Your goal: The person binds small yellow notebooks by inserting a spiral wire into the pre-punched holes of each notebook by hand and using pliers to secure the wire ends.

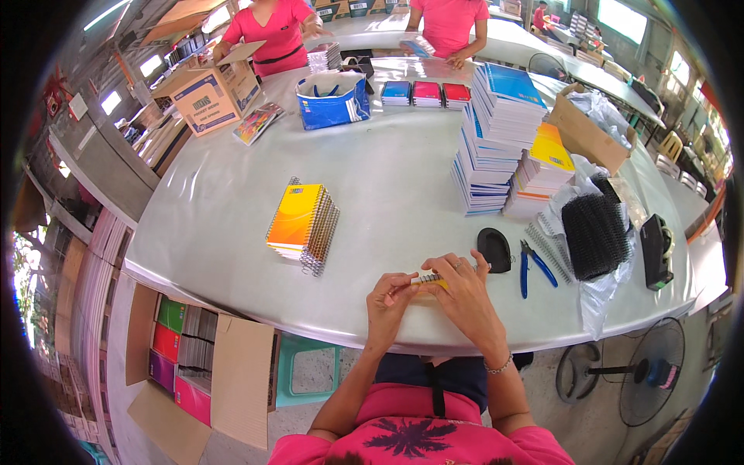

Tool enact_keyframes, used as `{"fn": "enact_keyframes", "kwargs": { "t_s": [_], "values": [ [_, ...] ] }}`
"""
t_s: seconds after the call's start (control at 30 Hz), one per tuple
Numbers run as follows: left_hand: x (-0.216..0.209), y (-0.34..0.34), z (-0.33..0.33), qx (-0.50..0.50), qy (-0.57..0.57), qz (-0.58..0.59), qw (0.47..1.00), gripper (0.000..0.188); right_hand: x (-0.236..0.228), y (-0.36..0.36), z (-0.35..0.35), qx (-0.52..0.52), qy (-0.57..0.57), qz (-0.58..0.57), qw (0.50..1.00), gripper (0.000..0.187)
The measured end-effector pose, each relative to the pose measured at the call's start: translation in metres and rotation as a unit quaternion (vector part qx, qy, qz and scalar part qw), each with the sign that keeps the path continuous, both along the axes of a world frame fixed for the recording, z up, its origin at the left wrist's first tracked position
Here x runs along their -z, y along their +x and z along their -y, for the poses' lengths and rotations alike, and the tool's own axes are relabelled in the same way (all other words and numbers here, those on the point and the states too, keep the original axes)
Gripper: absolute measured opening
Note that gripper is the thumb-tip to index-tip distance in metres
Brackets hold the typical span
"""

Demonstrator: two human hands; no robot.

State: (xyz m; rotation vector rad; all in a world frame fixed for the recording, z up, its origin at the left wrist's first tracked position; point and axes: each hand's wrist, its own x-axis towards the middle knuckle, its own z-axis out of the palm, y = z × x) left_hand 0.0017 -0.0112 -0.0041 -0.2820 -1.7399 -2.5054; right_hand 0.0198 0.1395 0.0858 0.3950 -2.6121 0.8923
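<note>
With left grip (390,298) and right grip (466,294), pinches yellow notebook (431,280), likely light, best held by ends, near counter's (403,186) front edge.

A person is wearing a bright pink shirt (488,443).
A black palm tree (407,436) is showing on the front, a shiny bracelet (498,365) is going around the right hand (462,290)'s wrist, and dark blue bottoms (470,380) are peeking out.

At frame centre, my left hand (391,298) has room over the worktop (395,182); yellow notebooks (298,221) obstruct centre left, a blue-topped stack (496,128) upper right.
</note>
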Motion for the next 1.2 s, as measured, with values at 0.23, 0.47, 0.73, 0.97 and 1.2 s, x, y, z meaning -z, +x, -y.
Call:
{"fn": "enact_keyframes", "kwargs": {
  "t_s": [0.23, 0.47, 0.73, 0.97, 1.2],
  "values": [
    [-0.003, 0.001, 0.001, 0.011, -0.019, 0.017, 1.0, 0.016, 0.005, 0.0, -0.001, -0.008, 0.009, -0.013, 1.0, 0.013],
    [-0.002, 0.001, 0.001, 0.013, -0.002, 0.017, 1.0, 0.013, 0.007, -0.001, 0.001, -0.01, 0.002, -0.03, 0.999, 0.011],
    [-0.008, 0.003, -0.002, 0.019, 0.011, 0.04, 0.999, 0.019, 0.003, -0.001, 0.0, -0.013, 0.019, -0.023, 0.999, 0.014],
    [-0.004, 0.003, 0.001, 0.012, 0.012, 0.033, 0.999, 0.017, -0.015, 0.004, -0.008, -0.048, 0.134, 0.046, 0.989, 0.032],
    [-0.005, 0.003, -0.003, 0.025, 0.017, 0.035, 0.999, 0.017, 0.002, -0.008, -0.002, -0.034, 0.223, 0.105, 0.969, 0.033]
  ]
}}
